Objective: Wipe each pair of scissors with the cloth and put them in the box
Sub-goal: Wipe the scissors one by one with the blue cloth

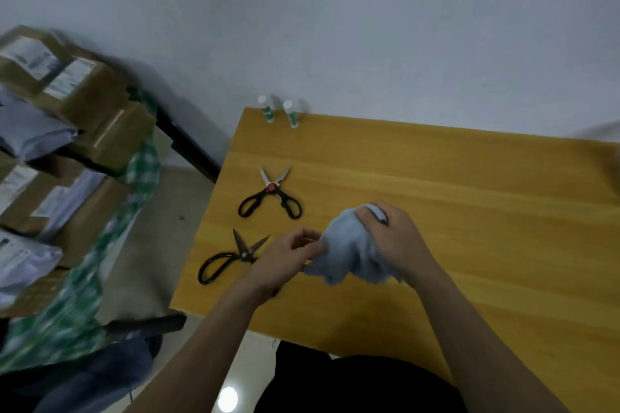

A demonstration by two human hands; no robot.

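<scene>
So both hands are bunched up in the cloth [352,255] right now, over the middle of the table [469,211]. The right hand [396,238] has its fingers curled round the top of the blue-grey wad, and the left hand [288,258] pinches its edge at 9 o'clock. Can't tell if there's a pair of scissors wrapped inside, the fabric hides whatever's in there.

Two pairs lie bare on the table: black-handled scissors [231,258] just beside the left hand at 9 o'clock, partly under it, and red-pivot scissors [270,194] further out at 11 o'clock, both with blades spread.

Looks like the wiping step to me. Next move probably needs one hand freed to grab the near pair by the handles. The box isn't in view, so no idea where they go.
</scene>
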